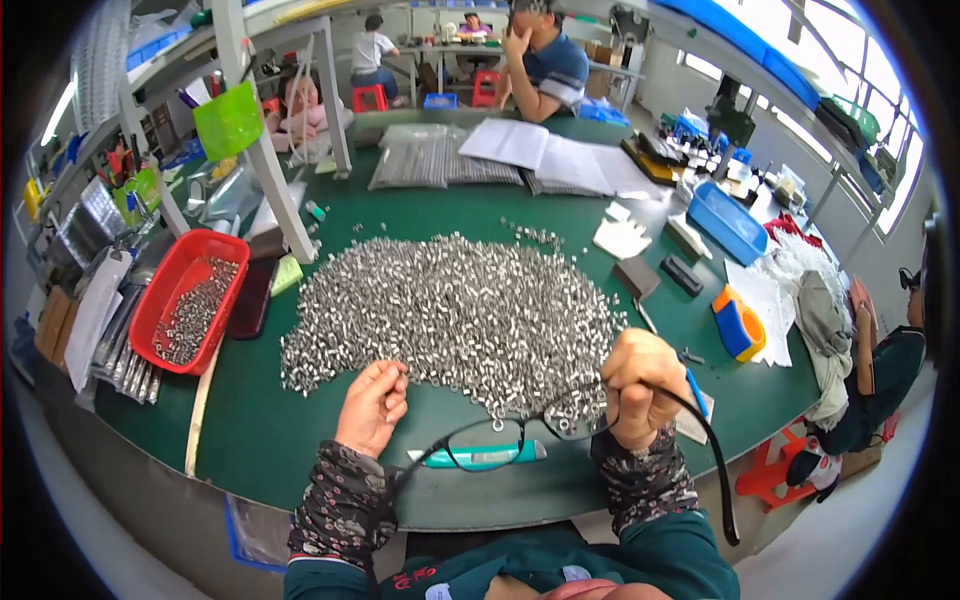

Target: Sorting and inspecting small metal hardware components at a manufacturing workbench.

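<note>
Looks like handling glasses [521, 441], held over tabletop [250, 420] at metal parts' [450, 310] near edge; right grip [638, 390] closed on frame, left grip [372, 410] pinched, contents can't tell; next move probably calls for steady right fingers

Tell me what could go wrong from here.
The glasses, held in the right hand, might slip onto the parts and get scratched. The left hand, close to the parts, could knock some astray. The teal tool, lying toward the front of the table, might get nudged off.
</note>
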Available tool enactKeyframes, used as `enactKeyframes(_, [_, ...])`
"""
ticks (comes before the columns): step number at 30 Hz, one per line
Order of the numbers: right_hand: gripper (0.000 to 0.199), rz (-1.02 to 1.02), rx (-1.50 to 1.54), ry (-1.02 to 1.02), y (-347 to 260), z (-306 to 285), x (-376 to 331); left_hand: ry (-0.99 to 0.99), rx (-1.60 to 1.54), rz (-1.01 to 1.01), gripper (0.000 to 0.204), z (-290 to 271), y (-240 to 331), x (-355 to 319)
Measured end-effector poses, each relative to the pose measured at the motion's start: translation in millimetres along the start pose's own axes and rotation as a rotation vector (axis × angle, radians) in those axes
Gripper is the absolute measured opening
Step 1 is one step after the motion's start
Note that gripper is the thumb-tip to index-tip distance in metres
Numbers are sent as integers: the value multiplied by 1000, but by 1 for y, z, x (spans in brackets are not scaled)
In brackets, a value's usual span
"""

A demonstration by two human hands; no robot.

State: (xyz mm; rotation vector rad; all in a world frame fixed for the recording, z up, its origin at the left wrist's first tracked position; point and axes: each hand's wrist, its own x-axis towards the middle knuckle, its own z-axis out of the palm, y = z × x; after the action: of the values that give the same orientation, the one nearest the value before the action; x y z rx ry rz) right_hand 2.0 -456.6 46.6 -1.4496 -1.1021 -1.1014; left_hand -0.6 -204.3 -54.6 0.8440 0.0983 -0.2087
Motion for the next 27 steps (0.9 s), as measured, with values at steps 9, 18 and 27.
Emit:
enactKeyframes(9, [23,118,24,16,-6,7,-6,-5,-32,-30,8,-1,-4,1])
enactKeyframes(18, [17,146,77,-98,-21,11,-4,-8,-16,7,10,-2,-1,2])
enactKeyframes(27, [22,192,152,-104,-32,10,-4,-11,-11,9,10,1,1,1])
